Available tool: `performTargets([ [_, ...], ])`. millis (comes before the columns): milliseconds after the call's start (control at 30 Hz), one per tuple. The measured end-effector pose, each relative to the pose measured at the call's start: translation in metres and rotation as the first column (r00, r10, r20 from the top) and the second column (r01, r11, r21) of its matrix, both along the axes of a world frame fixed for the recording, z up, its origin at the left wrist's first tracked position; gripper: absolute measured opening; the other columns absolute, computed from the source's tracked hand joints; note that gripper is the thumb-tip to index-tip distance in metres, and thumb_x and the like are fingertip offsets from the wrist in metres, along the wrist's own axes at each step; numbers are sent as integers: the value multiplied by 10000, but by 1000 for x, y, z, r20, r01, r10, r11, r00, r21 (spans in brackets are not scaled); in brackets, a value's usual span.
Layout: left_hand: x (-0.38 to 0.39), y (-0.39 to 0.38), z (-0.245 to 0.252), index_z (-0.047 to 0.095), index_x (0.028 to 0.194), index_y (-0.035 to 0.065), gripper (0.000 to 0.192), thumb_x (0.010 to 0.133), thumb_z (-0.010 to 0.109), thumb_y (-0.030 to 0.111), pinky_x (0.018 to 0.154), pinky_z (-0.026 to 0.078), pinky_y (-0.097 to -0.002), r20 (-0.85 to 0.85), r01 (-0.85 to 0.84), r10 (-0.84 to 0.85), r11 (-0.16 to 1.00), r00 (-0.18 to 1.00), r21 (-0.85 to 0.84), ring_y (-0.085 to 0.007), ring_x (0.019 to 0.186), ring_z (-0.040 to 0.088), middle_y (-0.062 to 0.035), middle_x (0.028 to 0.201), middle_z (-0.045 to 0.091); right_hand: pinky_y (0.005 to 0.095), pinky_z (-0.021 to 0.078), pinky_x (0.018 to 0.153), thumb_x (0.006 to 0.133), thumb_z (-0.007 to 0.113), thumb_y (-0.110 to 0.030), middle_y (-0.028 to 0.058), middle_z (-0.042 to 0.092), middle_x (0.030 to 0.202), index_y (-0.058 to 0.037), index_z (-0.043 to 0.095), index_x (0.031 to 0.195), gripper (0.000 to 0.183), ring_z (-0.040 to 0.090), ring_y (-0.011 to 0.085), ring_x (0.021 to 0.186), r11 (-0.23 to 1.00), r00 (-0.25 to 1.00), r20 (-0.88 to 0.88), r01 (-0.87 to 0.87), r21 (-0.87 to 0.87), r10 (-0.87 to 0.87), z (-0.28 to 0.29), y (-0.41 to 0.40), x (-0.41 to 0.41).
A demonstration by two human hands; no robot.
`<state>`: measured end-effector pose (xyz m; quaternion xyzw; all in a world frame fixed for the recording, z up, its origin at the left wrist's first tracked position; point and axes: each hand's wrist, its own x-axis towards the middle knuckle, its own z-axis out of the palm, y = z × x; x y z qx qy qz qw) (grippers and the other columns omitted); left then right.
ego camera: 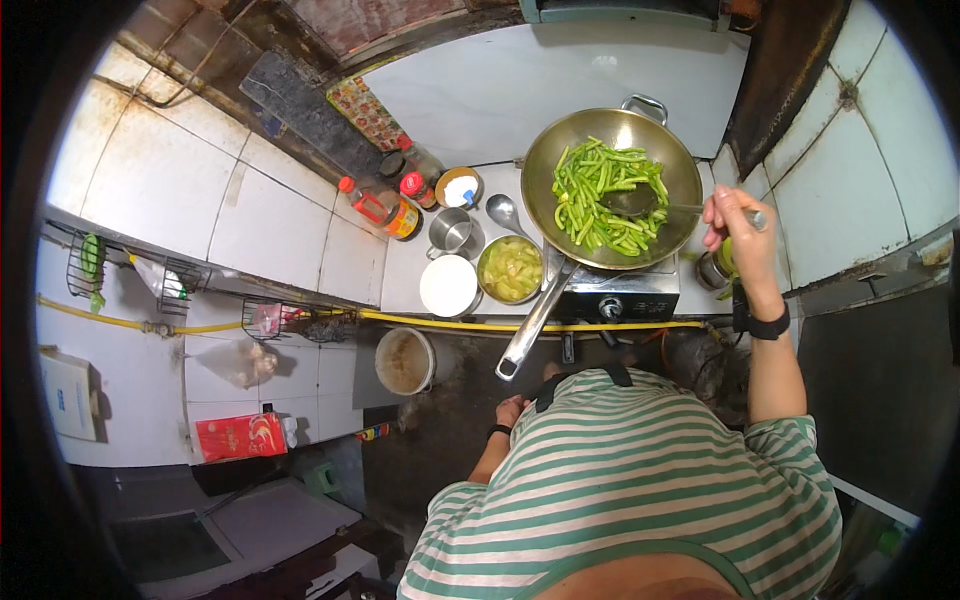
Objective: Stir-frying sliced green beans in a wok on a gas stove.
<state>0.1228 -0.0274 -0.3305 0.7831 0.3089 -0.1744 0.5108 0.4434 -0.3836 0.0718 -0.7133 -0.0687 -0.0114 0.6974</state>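
Observation:
My right hand (739,232) grips the handle of a metal ladle (631,201). The ladle's bowl rests among cut green vegetable pieces (600,169), which look like green beans, inside a wide wok (544,154). A gas stove (577,300) with a front knob carries the wok. The wok's long metal handle (536,322) points towards me, and a loop handle (646,105) sits on its far side. Low by my waist hangs my left hand (512,411), away from the wok; its fingers are partly hidden against my body.
Left of the wok stand a bowl of pale green pieces (511,270), a white round container (448,286), a metal cup (450,231), a spoon (504,212), a bowl of white powder (456,186) and sauce bottles (401,219). A yellow pipe (480,325) crosses the counter front. Below is a bucket (405,361).

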Motion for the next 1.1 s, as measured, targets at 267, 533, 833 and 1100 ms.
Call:
performTargets([
  [267, -1, -12, 6, 637, 862, -18, 121, 826, 529, 22, 714, 491, -285, -207, -490, 448, 837, 870, -244, -177, 761, 607, -61, 869, 659, 214, 358, 527, 946, 450, -102, 42, 523, 700, 40, 524, 711, 284, 442, 71, 539, 1000, 996, 91, -1, 24, -1, -80, 14, -34],
  [533, -6, 8, -14, 645, 910, 11, 190, 864, 506, 132, 741, 497, -328, -186, 477, -440, 816, 879, 327, -227, 819, 621, -78, 899, 667, 207, 323, 501, 936, 458, -86, 38, 552, 730, 35, 518, 686, 284, 416, 62, 523, 994, 988, 153, -3, -110, 20, -79, -13, -54],
  [833, 10, -5, -7, 606, 976, -6, 143, 851, 549, 30, 620, 529, -298, -230, -526, 475, 794, 849, -304, -190, 701, 637, -106, 860, 647, 193, 411, 451, 924, 536, -237, 26, 594, 706, -11, 595, 711, 316, 508, 49, 517, 950, 978, -77, -205, -236, 192, 44, -2, 17],
  [1100, -39, 3, -34, 610, 1093, -10, 294, 871, 539, 170, 891, 446, -274, -237, -73, 76, 997, 968, 24, -185, 1016, 595, -102, 1074, 657, 225, 412, 372, 887, 556, -282, 29, 578, 586, -16, 587, 637, 366, 523, 86, 427, 684, 891, -222, -448, -576, 397, 120, 0, 56],
])
